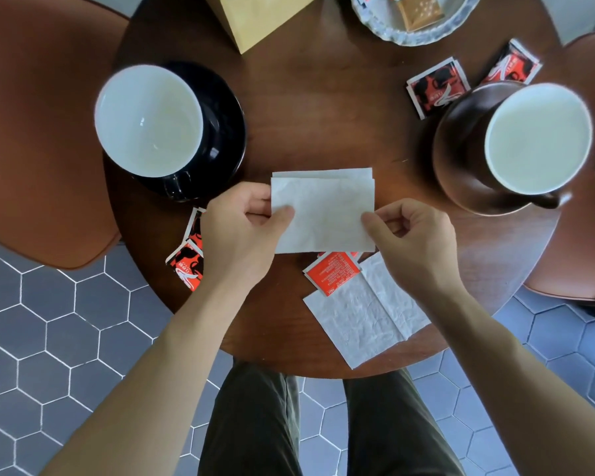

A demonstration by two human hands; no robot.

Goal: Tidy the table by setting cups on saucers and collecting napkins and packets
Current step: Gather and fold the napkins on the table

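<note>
Head view looks straight down on a round dark wooden bench (323,108) over grey hexagon floor tiles (49,338), with brown chairs (38,132) at either side. On the left, a white-lined cup (148,120) sits on a black saucer (227,132); on the right, a second cup (538,138) sits on a brown saucer (457,146). At the far edge stand a tan box (255,18) and a silver dish (423,29) that holds packets. Near the front edge a white napkin (368,317) lies flat, a red packet (332,272) resting on its far corner. Both hands hold a folded napkin (323,214) just above the bench's middle: the left hand (241,231) pinches its left edge between thumb and fingers (255,201), and the right hand (416,235) pinches its lower right corner the same way. Two red-and-black packets (438,85) lie just behind the brown saucer, and two more (189,266) lie partly under the left wrist.
</note>
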